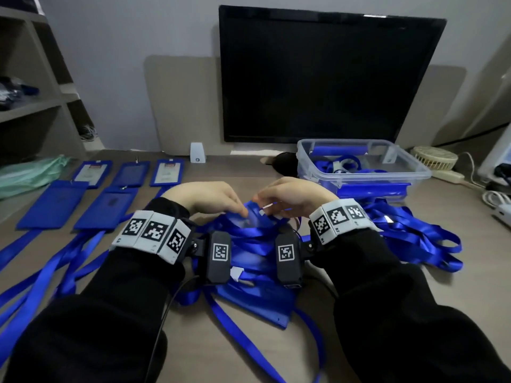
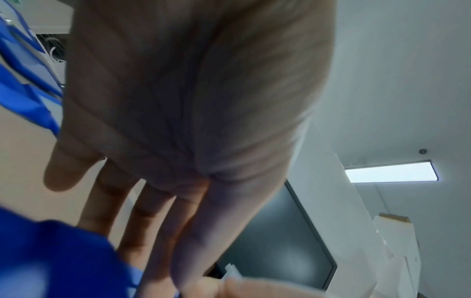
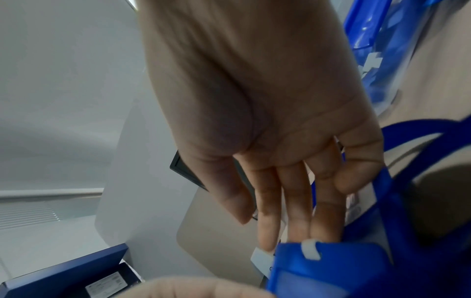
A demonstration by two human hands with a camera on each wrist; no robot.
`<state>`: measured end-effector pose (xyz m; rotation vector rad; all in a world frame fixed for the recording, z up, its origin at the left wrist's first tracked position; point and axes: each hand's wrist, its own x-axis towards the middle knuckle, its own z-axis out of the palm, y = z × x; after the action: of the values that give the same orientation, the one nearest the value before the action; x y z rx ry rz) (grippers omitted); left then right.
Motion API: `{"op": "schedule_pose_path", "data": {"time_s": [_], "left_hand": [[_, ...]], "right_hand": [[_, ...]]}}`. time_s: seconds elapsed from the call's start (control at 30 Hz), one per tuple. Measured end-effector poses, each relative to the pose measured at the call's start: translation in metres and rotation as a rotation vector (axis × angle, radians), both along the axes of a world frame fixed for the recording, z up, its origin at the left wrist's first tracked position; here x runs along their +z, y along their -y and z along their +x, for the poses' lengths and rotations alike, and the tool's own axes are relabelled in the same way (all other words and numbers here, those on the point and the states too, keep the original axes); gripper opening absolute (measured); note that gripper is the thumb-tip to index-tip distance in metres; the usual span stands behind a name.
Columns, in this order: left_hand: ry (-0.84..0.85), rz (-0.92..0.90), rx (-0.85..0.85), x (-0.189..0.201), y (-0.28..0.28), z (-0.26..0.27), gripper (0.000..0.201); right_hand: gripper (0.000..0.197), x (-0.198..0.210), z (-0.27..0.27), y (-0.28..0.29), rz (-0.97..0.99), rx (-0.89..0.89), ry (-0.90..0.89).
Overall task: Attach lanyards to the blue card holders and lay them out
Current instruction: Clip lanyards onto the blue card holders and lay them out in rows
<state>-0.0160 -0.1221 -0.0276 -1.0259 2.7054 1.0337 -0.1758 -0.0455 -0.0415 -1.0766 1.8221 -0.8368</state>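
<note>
1. Both hands met mid-frame over the lanyard pile (image 1: 249, 244). The left hand (image 1: 210, 199) pinched the blue holder (image 1: 253, 217) by its top edge, while the right hand (image 1: 293, 196) pinched the white clip (image 1: 267, 206) right at the slot.
2. In the right wrist view, the clip (image 3: 309, 250) sat looped through the holder (image 3: 331, 268), so I'd guess it was nearly attached.
3. Tip: keep the holder steady and close the clip fully before letting go.
4. Then lay it next to the finished ones (image 1: 116, 189) at left on the worktop (image 1: 414, 299).

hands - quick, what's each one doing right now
Left hand: pinches the blue card holder.
Right hand: pinches the lanyard's white clip at the holder's top.
</note>
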Motion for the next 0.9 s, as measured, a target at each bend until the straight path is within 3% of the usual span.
{"op": "schedule_pose_path", "data": {"time_s": [0.13, 0.3, 0.43, 0.6, 0.7, 0.8, 0.9], "left_hand": [[-0.211, -0.053, 0.083, 0.011, 0.005, 0.005, 0.021], [-0.631, -0.143, 0.264, 0.024, -0.001, 0.004, 0.024], [-0.78, -0.105, 0.212, 0.031, -0.014, 0.002, 0.033], [-0.878, -0.145, 0.143, 0.031, -0.018, 0.0, 0.029], [-0.876, -0.027, 0.151, 0.029, -0.02, -0.002, 0.03], [-0.846, -0.015, 0.173, 0.031, -0.023, -0.006, 0.016], [-0.838, -0.052, 0.181, 0.035, -0.025, -0.007, 0.018]], "right_hand": [[0.005, 0.004, 0.001, 0.003, -0.222, -0.072, 0.083], [0.027, 0.017, 0.001, -0.007, -0.354, -0.058, 0.189], [0.025, 0.023, 0.006, -0.013, -0.44, -0.023, 0.123], [0.018, 0.032, 0.004, -0.016, -0.653, -0.126, 0.11], [0.014, 0.039, 0.001, -0.021, -0.753, -0.153, 0.095], [0.021, 0.043, 0.0, -0.024, -0.744, -0.103, 0.112], [0.021, 0.045, 0.005, -0.024, -0.674, -0.036, 0.101]]}}
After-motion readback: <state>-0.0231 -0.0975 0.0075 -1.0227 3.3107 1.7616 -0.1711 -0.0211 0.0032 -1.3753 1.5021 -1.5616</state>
